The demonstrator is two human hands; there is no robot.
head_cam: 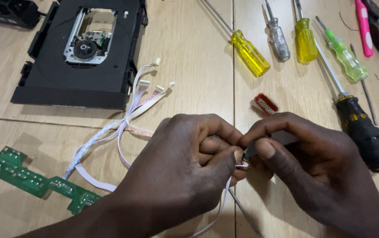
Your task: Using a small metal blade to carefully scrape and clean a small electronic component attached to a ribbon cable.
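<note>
Pinching a white wire connector (241, 165), left hand (185, 167) and right hand (317, 167) meet beside green circuit board (40, 183).

You are at an electronics repair bench, likely a small workshop. A wooden worktop (189, 53) carries an opened black disc drive (84, 57) with its laser mechanism bared, a green circuit board (31, 180) on white ribbon cables (123, 123), and a row of screwdrivers: yellow-handled (250, 53), clear (279, 39), green (347, 59) and black (365, 134).
</note>
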